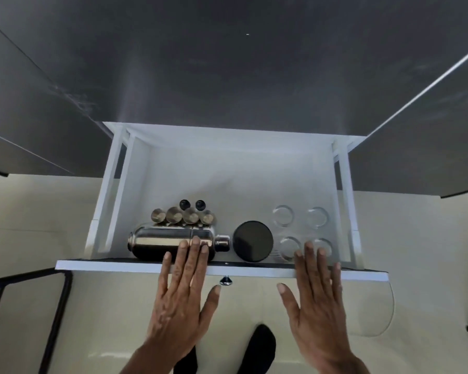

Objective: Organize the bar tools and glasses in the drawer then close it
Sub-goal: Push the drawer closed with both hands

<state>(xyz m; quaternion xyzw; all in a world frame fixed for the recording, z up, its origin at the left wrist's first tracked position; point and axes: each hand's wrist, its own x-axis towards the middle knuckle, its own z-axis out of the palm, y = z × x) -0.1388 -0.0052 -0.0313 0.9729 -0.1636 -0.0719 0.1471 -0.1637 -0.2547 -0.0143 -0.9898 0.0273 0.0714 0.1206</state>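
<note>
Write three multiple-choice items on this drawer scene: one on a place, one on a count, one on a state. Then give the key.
1. Where does the shaker lie in the drawer?
A. back right corner
B. front left, on its side
C. upright in the middle

2. How many clear glasses stand at the right?
A. four
B. two
C. six

3. What state is the drawer in?
A. shut
B. removed from the cabinet
C. pulled open

Key: B, it lies flat beside the black disc near the front panel; A, two rows of two; C, its inside shows, with the left hand and right hand flat over the front edge.
</note>
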